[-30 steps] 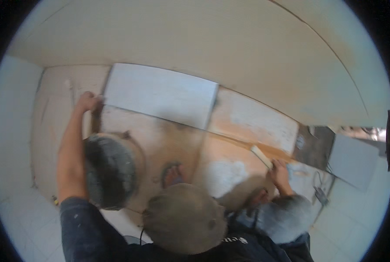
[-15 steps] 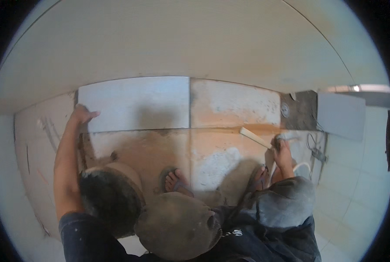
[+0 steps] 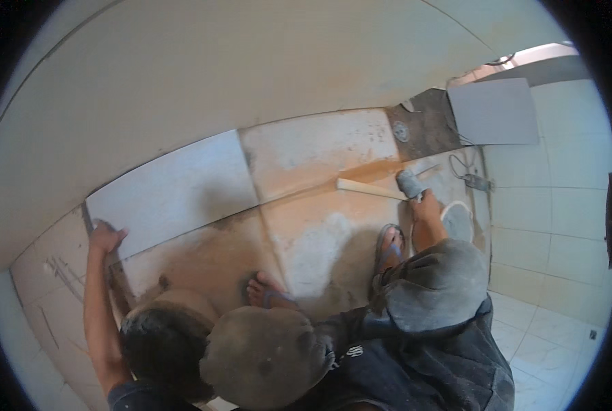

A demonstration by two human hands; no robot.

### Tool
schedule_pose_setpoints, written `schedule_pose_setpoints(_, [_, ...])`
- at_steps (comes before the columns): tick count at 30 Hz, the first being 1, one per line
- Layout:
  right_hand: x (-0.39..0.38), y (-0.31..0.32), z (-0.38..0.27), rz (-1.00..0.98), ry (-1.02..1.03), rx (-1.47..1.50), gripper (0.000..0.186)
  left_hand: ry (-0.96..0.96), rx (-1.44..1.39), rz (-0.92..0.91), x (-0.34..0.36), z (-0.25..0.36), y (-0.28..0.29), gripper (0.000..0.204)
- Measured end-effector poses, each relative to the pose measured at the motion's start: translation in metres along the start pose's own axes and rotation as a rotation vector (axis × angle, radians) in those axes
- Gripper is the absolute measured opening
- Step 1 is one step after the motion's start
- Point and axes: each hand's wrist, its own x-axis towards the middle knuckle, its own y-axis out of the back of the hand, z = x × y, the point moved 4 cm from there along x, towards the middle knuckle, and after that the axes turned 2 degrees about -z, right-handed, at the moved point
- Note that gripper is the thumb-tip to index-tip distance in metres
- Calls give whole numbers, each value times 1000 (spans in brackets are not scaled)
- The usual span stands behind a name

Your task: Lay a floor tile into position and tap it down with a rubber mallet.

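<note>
**White tile (image 3: pixel 172 198) under the left hand (image 3: pixel 107 237), mallet (image 3: pixel 409 183) in the right hand (image 3: pixel 426 207)**

Looking down past a crouching person's knees, we see a rectangular white tile lying flat on the floor (image 3: pixel 316 257), one long edge against the foot of a pale wall (image 3: pixel 251 61). It is left of centre, running at a slant from lower left to upper right.

The tile looks stiff, fairly heavy and brittle, its corners likely the easiest part to chip. Its smooth face could slip under dusty fingers; the short ends and the long edge nearer the person seem the best places to hold it.

The left hand touches the tile's left end, thumb spread away from the fingers over the white face. Whether those fingers grip the edge or only press cannot be told.

The right hand, well apart from the tile, is closed around the mallet close to its dark grey head, and the pale handle points left. The mallet looks heavy at the head and easy to hold by its handle. Beyond it lie a round drain (image 3: pixel 401 131) in a dark patch and a grey panel (image 3: pixel 494 113).
</note>
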Motion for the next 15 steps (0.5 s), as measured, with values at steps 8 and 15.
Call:
schedule_pose_setpoints(8, [1, 23, -27, 19, 130, -136, 55, 183, 63, -251, -33, 37, 39, 124])
schedule_pose_setpoints(15, [50, 26, 2, 21, 402, -312, 50, -47, 259, -188, -31, 63, 33, 100])
